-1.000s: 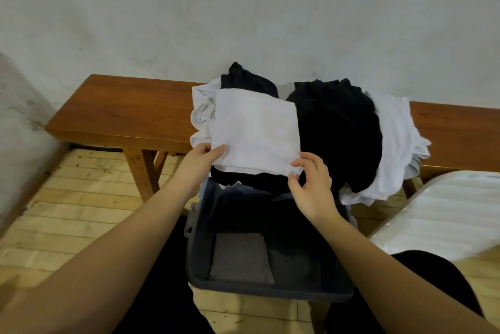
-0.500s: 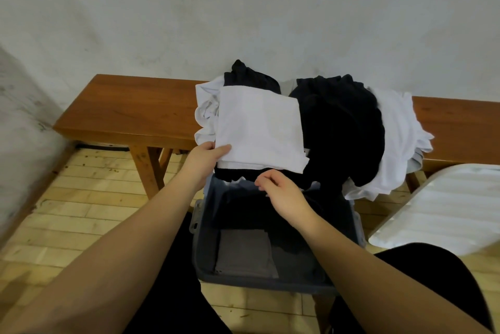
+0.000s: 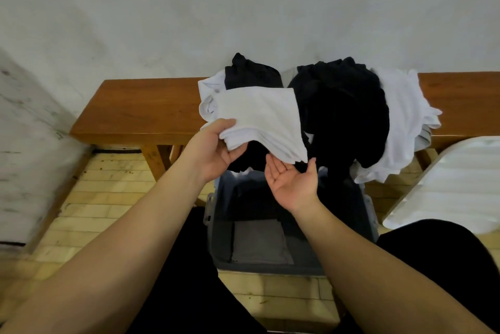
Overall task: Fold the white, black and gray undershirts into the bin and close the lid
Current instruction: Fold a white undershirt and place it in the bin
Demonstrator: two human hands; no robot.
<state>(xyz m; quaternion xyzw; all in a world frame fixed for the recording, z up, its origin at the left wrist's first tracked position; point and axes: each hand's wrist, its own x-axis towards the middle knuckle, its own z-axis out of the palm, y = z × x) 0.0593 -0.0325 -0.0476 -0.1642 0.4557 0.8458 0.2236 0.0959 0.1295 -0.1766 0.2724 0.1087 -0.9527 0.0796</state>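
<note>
Folded white undershirt (image 3: 259, 120) is gripped at its near edge by left hand (image 3: 213, 149); right hand (image 3: 293, 182) is held palm-up, fingers spread, beneath it above bin (image 3: 216, 228).

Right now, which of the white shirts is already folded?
The white one gripped by the left hand, a flat folded rectangle above the bin. The other white shirt lies crumpled on the bench.

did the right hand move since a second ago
Yes. The right hand left the white shirt's near corner and turned palm-up beneath it, dropping toward the bin.
</note>
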